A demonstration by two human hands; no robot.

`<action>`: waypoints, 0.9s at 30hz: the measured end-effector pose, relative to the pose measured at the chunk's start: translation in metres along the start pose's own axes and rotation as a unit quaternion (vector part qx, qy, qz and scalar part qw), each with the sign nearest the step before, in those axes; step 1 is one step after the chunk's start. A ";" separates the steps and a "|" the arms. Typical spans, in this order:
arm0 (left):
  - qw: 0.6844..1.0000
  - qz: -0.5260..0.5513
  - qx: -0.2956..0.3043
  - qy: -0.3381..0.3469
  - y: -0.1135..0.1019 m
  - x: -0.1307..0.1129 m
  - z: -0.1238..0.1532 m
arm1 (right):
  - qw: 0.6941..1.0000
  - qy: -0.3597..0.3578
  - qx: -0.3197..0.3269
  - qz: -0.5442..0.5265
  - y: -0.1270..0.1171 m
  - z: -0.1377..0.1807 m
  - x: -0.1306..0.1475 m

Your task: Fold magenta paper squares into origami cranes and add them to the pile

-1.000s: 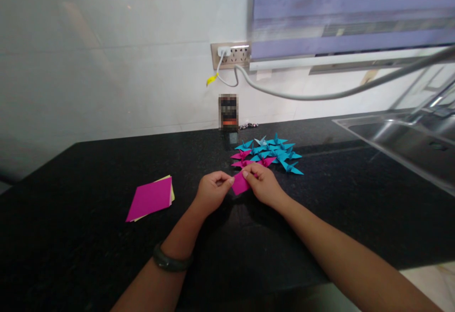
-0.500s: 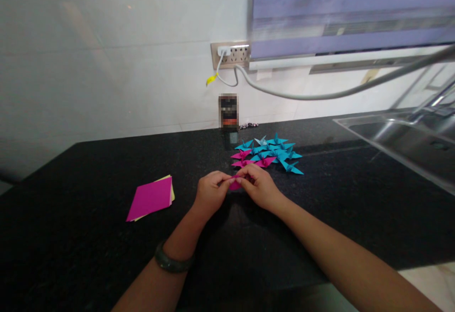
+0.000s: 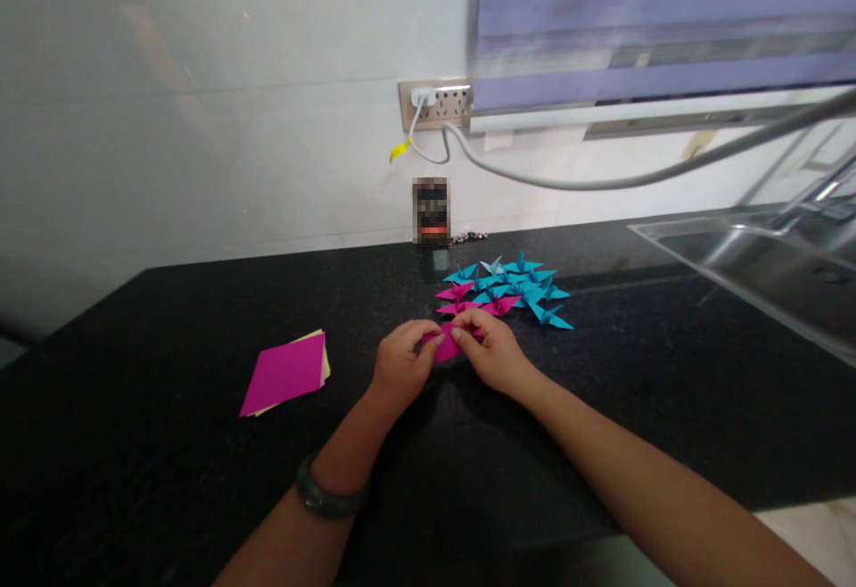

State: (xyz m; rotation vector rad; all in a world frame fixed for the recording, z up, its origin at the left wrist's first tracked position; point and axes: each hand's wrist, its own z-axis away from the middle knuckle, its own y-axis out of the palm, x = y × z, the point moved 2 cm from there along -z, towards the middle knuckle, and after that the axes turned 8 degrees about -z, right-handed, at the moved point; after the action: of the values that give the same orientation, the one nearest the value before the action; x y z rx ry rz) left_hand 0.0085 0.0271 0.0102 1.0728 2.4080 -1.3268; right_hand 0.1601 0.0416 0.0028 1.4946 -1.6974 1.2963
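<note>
Between my two hands is a small folded piece of magenta origami paper [image 3: 448, 346], partly covered by the fingers. My left hand [image 3: 403, 359] pinches its left side between thumb and forefinger. On the other side, the thumb and fingers of my right hand [image 3: 491, 351] close on the paper. Just beyond the hands lie several blue paper cranes [image 3: 522, 288], one paler crane [image 3: 493, 266] and a few magenta cranes [image 3: 501, 304]. A stack of square paper [image 3: 286, 375], magenta on top with yellow edges below, rests to the left.
The black countertop [image 3: 167, 480] runs back to a tiled wall. A pixelated box [image 3: 432, 210] stands against the wall beside a beaded string [image 3: 470, 236]. On the right is a metal sink [image 3: 749, 275]. A grey cable [image 3: 568, 183] hangs near the socket panel [image 3: 434, 105].
My hands have drawn slightly apart and more of the magenta paper shows between them. Both still hold it. The cranes and paper stack lie as before.
</note>
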 end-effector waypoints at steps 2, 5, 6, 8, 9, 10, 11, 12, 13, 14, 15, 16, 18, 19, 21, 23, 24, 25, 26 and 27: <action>1.000 0.004 0.001 -0.007 0.001 0.000 0.000 | 1.000 0.002 0.003 -0.008 0.000 0.000 0.000; 1.000 0.009 -0.002 -0.006 0.002 0.000 0.000 | 1.000 0.012 0.000 -0.014 0.000 0.000 0.001; 1.000 0.010 -0.004 -0.006 0.002 0.000 0.000 | 1.000 0.014 -0.002 -0.014 -0.001 0.000 0.001; 1.000 0.013 -0.007 -0.007 0.002 0.001 0.000 | 1.000 0.016 -0.003 -0.011 -0.001 0.000 0.001; 1.000 0.014 -0.008 -0.006 0.002 0.001 0.000 | 1.000 0.017 -0.003 -0.007 -0.001 0.000 0.001; 1.000 0.015 -0.009 -0.004 0.001 0.001 0.000 | 1.000 0.018 -0.003 -0.003 -0.001 0.000 0.000; 1.000 0.015 -0.011 0.000 0.001 0.001 0.000 | 1.000 0.018 -0.004 -0.001 -0.001 0.000 0.000; 1.000 0.015 -0.014 0.003 0.000 0.000 0.000 | 1.000 0.017 -0.005 0.000 -0.001 0.000 0.000; 1.000 0.014 -0.017 0.006 0.000 0.000 0.000 | 1.000 0.017 -0.006 0.000 -0.001 0.000 -0.001; 1.000 0.014 -0.020 0.008 0.000 0.000 0.000 | 1.000 0.016 -0.007 0.000 -0.001 0.000 -0.001; 1.000 0.013 -0.022 0.008 0.000 0.000 0.000 | 1.000 0.016 -0.009 0.000 -0.001 -0.001 -0.001; 1.000 0.013 -0.021 0.007 0.000 0.000 0.000 | 1.000 0.016 -0.010 -0.001 -0.001 -0.001 -0.001; 1.000 0.011 -0.012 -0.002 0.001 0.001 0.000 | 1.000 0.014 -0.012 -0.005 -0.001 -0.001 -0.001; 1.000 0.010 -0.006 -0.009 0.002 0.002 0.000 | 1.000 0.013 -0.014 -0.007 -0.001 0.000 0.000; 1.000 0.012 0.004 -0.023 0.003 0.003 0.001 | 1.000 0.011 -0.015 -0.010 0.000 0.000 0.000; 0.999 0.017 0.007 -0.035 0.004 0.004 0.001 | 1.000 0.011 -0.013 -0.003 0.000 0.000 0.000; 0.999 0.019 0.008 -0.039 0.004 0.005 0.001 | 1.000 0.010 -0.012 0.002 -0.001 0.001 0.000; 0.999 0.021 0.009 -0.043 0.005 0.005 0.001 | 1.000 0.007 -0.009 0.007 0.000 0.001 0.000; 0.999 0.023 0.010 -0.046 0.005 0.006 0.001 | 1.000 0.001 -0.006 0.012 0.000 0.001 0.000; 0.998 0.025 0.011 -0.049 0.005 0.006 0.001 | 1.000 -0.005 -0.005 0.017 0.000 0.001 0.001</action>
State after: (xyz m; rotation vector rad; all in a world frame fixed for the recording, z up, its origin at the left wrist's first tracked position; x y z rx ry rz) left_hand 0.0077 0.0306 0.0032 1.0420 2.2865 -1.3581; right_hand 0.1606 0.0402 0.0030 1.4754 -1.7392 1.2985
